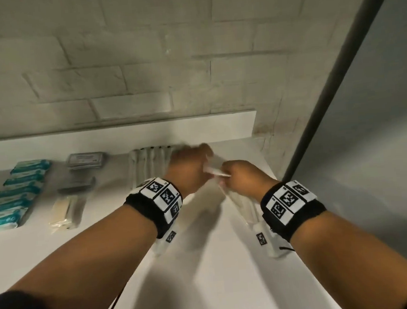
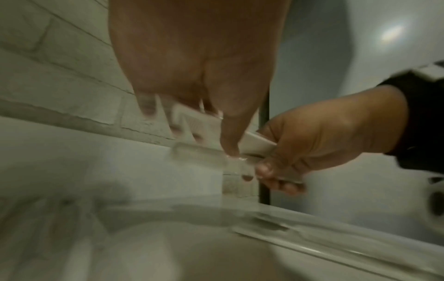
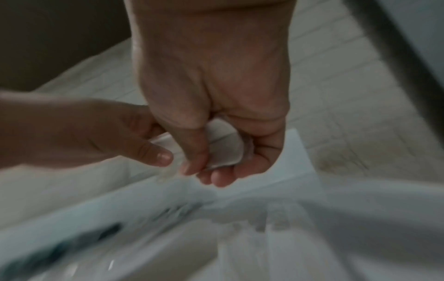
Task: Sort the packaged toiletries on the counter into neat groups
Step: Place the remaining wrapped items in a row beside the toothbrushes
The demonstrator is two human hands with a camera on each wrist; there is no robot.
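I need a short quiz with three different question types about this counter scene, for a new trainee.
1. True or false: the teal-and-white packets lie in a row at the counter's left.
2. Which hands hold the clear-wrapped white item? A) left hand only B) right hand only C) both
3. Fill in: the white counter meets a wall of pale ____.

Key: 1 true; 2 C; 3 bricks.

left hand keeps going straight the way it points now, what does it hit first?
Probably the row of clear-wrapped white packets lying on the counter just beyond the left hand, then the white ledge against the brick wall. Motion blur leaves depth unclear.
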